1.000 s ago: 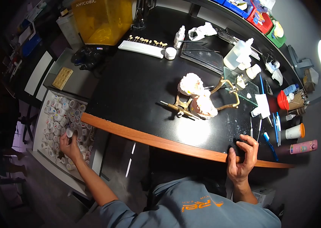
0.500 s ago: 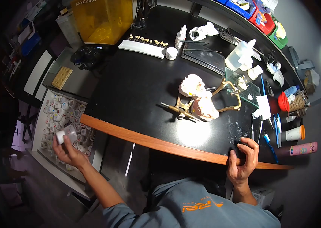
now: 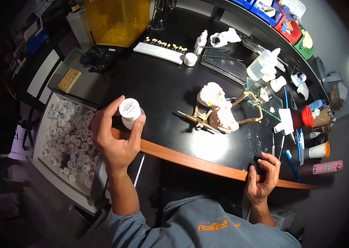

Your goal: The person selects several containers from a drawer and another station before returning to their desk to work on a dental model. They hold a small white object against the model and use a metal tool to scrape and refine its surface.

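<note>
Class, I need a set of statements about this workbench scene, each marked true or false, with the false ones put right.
1. The left hand holds a jar. True.
2. The jar's lid is solid black. False: it is white with printing.
3. The right hand grips a pink bottle. False: it rests at the table's wooden edge.
4. The drawer holds many small containers. True.
5. The dental models lie inside the drawer. False: they are on the black tabletop.

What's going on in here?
A person's left hand grips a white-lidded jar between thumb and fingers by the desk edge; its lid is on. The right hand rests at the desk's front edge, holding nothing visible. An open drawer to the left is full of jars, and two pale casts sit in a brass frame on the desk.
</note>
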`<state>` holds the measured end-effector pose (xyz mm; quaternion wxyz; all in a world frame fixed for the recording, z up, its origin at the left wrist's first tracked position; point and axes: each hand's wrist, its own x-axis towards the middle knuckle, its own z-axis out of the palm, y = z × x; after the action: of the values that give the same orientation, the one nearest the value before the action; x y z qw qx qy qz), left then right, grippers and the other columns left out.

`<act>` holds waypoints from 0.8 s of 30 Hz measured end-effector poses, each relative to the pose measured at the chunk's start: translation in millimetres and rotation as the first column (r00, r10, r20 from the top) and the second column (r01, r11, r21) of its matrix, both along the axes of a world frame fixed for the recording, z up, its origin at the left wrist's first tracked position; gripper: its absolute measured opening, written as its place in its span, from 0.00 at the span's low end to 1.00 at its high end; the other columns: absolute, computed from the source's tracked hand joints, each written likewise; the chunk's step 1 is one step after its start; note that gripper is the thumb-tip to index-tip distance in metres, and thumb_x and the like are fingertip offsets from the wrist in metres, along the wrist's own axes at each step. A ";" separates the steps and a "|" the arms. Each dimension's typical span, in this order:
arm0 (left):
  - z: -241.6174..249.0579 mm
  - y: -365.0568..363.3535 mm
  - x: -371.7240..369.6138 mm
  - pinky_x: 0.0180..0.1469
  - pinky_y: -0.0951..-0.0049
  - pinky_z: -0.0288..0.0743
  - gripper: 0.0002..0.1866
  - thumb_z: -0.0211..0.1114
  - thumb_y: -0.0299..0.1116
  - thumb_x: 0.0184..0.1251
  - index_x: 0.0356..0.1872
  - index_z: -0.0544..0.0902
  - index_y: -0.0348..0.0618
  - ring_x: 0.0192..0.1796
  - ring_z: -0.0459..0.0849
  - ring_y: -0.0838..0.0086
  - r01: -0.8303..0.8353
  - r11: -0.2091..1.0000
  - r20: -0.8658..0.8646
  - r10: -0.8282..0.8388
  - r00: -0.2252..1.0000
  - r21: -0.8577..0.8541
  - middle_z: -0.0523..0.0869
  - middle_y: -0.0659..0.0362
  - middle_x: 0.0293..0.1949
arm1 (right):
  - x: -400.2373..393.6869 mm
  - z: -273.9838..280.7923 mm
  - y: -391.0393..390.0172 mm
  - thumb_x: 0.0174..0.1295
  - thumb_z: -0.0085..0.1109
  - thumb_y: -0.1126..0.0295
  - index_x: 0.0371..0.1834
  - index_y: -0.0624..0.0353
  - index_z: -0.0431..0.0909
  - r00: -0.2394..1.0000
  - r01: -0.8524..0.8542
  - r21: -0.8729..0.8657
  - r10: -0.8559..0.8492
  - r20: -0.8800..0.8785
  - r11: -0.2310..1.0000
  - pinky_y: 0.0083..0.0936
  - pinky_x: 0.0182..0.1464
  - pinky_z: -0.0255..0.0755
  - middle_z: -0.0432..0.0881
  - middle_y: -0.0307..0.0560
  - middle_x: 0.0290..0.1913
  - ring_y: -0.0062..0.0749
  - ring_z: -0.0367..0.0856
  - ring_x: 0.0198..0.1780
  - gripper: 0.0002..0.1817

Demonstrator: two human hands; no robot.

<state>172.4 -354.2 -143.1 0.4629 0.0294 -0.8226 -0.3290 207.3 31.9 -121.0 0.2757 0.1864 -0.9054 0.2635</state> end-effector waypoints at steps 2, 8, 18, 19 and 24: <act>1.6 0.3 2.0 0.57 0.61 0.78 0.31 0.83 0.36 0.60 0.63 0.82 0.37 0.49 0.88 0.62 -0.015 1.000 0.096 0.016 0.995 -0.009 0.89 0.52 0.47 | -0.5 1.1 -1.6 0.55 0.69 0.82 0.46 0.65 0.79 1.000 -0.002 -0.001 0.002 0.001 1.000 0.42 0.59 0.75 0.82 0.61 0.53 0.51 0.82 0.55 0.15; 2.7 3.2 4.5 0.63 0.56 0.75 0.51 0.80 0.43 0.65 0.80 0.58 0.34 0.54 0.87 0.58 0.001 1.000 0.190 -0.006 0.982 0.028 0.87 0.43 0.50 | -1.4 1.5 -3.2 0.55 0.68 0.83 0.46 0.65 0.79 1.000 -0.003 0.000 0.003 0.000 1.000 0.37 0.53 0.77 0.82 0.61 0.53 0.49 0.82 0.54 0.15; -2.8 -7.4 3.5 0.57 0.57 0.71 0.45 0.78 0.50 0.65 0.74 0.64 0.40 0.49 0.83 0.63 0.011 0.965 0.101 0.017 0.995 -0.263 0.83 0.53 0.59 | -3.6 3.3 -8.5 0.56 0.68 0.83 0.46 0.65 0.79 1.000 0.004 0.016 -0.004 -0.021 1.000 0.29 0.44 0.75 0.83 0.58 0.53 0.43 0.82 0.51 0.14; 0.0 -8.2 6.1 0.57 0.57 0.71 0.43 0.78 0.51 0.65 0.73 0.66 0.41 0.49 0.83 0.62 0.018 0.949 0.164 0.036 0.986 -0.314 0.82 0.53 0.61 | -3.4 3.1 -8.4 0.56 0.68 0.83 0.46 0.65 0.79 1.000 0.008 0.017 -0.008 -0.017 1.000 0.29 0.44 0.75 0.83 0.58 0.53 0.42 0.82 0.51 0.14; -6.9 -2.3 1.5 0.55 0.56 0.70 0.39 0.77 0.49 0.65 0.71 0.71 0.43 0.51 0.84 0.62 -0.024 0.986 0.031 0.030 0.999 -0.166 0.83 0.54 0.61 | -3.4 2.6 -8.0 0.56 0.67 0.83 0.46 0.65 0.79 1.000 0.017 0.026 -0.016 -0.010 1.000 0.29 0.42 0.73 0.82 0.57 0.53 0.42 0.82 0.50 0.14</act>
<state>173.9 -356.5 -150.0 0.4541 0.0073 -0.8544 -0.2525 203.9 23.8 -118.4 0.2798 0.1837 -0.9090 0.2484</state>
